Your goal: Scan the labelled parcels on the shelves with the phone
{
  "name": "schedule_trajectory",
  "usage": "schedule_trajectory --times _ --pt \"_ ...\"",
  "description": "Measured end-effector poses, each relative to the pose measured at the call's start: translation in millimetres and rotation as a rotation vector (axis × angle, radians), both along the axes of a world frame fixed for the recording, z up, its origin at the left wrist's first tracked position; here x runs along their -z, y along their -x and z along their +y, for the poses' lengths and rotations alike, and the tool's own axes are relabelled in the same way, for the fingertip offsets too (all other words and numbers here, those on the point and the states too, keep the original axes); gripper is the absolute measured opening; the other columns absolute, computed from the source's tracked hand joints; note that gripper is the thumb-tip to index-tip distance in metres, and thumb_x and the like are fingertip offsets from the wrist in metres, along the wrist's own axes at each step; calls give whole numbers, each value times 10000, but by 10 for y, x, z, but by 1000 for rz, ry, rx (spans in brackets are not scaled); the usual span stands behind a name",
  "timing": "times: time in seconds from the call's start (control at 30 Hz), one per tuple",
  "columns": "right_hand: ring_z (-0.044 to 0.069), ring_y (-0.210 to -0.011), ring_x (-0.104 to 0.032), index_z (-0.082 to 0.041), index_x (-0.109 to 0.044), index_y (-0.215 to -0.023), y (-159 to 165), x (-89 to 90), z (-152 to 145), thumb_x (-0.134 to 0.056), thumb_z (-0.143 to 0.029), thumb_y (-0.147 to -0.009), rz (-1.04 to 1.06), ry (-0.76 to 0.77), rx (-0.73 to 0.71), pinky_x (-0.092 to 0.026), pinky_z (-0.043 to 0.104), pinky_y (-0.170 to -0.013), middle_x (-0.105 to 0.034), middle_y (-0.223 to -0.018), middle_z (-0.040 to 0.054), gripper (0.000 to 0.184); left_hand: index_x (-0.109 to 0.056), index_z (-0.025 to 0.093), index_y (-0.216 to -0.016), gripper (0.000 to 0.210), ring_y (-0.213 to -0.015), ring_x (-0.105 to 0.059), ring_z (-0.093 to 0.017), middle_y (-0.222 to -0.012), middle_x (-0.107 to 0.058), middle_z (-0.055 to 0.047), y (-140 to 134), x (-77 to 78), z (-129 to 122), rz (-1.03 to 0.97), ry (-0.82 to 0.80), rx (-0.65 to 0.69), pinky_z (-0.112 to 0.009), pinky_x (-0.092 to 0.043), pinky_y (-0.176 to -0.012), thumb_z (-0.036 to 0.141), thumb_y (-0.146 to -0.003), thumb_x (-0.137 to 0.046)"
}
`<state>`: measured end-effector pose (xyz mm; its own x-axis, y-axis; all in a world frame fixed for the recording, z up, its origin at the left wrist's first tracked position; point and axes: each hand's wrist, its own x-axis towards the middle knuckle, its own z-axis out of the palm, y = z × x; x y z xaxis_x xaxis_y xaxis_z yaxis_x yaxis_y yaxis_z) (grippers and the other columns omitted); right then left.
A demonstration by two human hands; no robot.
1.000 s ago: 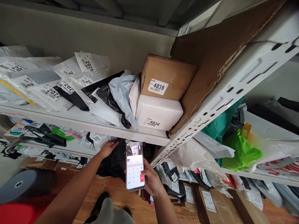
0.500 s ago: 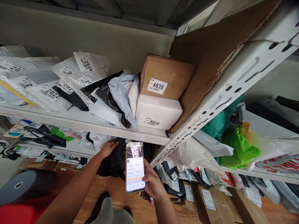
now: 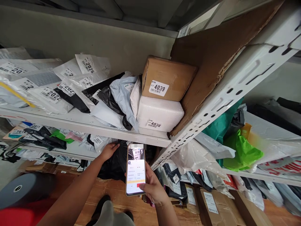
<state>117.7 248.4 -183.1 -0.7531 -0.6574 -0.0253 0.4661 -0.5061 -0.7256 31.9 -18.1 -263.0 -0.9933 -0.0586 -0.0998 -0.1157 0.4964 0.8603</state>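
Observation:
My right hand (image 3: 154,185) is closed around a smartphone (image 3: 135,171), held upright just below the shelf edge. The thumb lies over the lower right of the screen, on a red button. A camera picture of a barcode label fills the screen's top, with lines of text beneath. My left hand (image 3: 110,152) grips the edge of a large black plastic parcel (image 3: 115,164) on the lower shelf, left of the phone. Part of that parcel is hidden behind the phone, and some of the left fingers are out of sight.
Above, the white shelf (image 3: 77,124) carries plastic mailers (image 3: 49,94), a brown box (image 3: 168,77) marked 4039 and a white parcel (image 3: 160,113) marked 4038. A perforated metal post (image 3: 211,106) slants at right. Cartons (image 3: 218,204) and a grey roll (image 3: 25,190) stand low down.
On the phone screen the number keypad has given way to a red button, and my right thumb has moved down and left onto it. My left hand stays on the parcel.

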Motion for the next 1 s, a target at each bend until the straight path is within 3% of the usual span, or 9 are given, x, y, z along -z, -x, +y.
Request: schedule_trajectory --times 0.2,0.3,0.37,0.43,0.53,0.7,0.83,1.0 --pt "277 -1049 -634 -254 -511 -1198 -38 59 26 -745 -96 -567 -74 34 46 -415 449 -956 -707 -1078 64 692 -633 150 -888 370 -989 -604 -188 -1012 -672 -60 -9 91 48 79 95 -45 -431 -436 -945 479 -864 -465" --pt "305 -1055 -625 -251 -561 -1165 -89 98 165 -748 -180 -527 -176 114 99 -440 438 -924 -702 -1102 68 669 -596 138 -969 334 -876 -620 -182 -916 -662 -53 0 120 95 98 174 -117 -417 -480 -859 433 -868 -476" --pt "326 -1069 -613 -248 -582 -1157 -137 137 313 -739 -269 -527 -216 144 149 -475 430 -866 -690 -1135 80 649 -521 127 -1127 364 -933 -615 -198 -1003 -648 -79 16 102 145 123 220 -153 -423 -479 -871 379 -865 -491" --pt "331 -1079 -605 -285 -599 -1140 -193 192 471 -728 -316 -551 -224 128 196 -498 426 -805 -682 -1155 68 603 -450 144 -1238 395 -1067 -576 -216 -1163 -599 -111 26 56 226 161 262 -138 -430 -451 -935 304 -877 -457" --pt "333 -1097 -593 -324 -594 -1159 -282 285 648 -733 -342 -547 -217 93 198 -477 446 -844 -667 -1191 54 629 -478 217 -1257 394 -1131 -544 -227 -1255 -543 -105 3 -30 416 194 333 -67 -430 -417 -989 202 -875 -384" --pt "345 -1111 -574 -311 -584 -1179 -439 346 667 -727 -359 -515 -248 20 201 -410 471 -942 -641 -1230 54 682 -484 191 -1261 459 -1205 -457 -285 -1281 -502 -125 9 -104 774 192 428 -10 -523 -344 -1031 239 -808 -545" --pt "329 -1146 -538 -306 -625 -1102 -578 306 534 -721 -314 -485 -273 3 288 -409 448 -951 -668 -1161 28 624 -537 161 -1174 373 -1179 -479 -263 -1254 -535 -109 350 -81 881 165 422 47 -536 -360 -1012 323 -838 -551" --pt "351 -1086 -582 -315 -574 -1192 -783 309 415 -695 -297 -512 -292 78 317 -427 475 -911 -652 -1204 45 690 -537 193 -1182 369 -1144 -512 -241 -1282 -530 -90 921 -137 805 217 359 98 -505 -404 -988 387 -871 -496"
